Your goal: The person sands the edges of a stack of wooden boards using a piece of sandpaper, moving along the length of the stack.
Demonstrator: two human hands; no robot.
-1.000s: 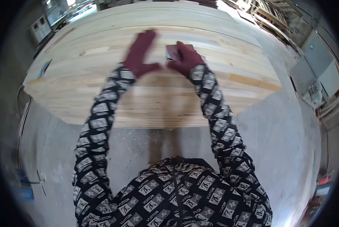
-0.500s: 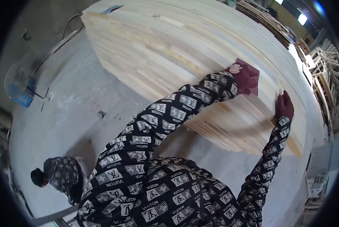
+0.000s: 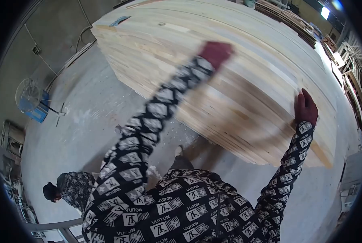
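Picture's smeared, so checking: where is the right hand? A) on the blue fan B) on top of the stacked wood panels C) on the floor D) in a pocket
B: the gloved right hand lies flat on the stacked wood panels, near their edge.

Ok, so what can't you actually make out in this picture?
All in the head view:
Left hand: smeared by motion blur, so it is unclear whether its grip holds anything.
Right hand: lies on the wood panels; the back of the hand hides its palm side.
Blue thing at the panels' far corner: too small to identify.
Other person: small, near the dark lens rim, hands not visible.
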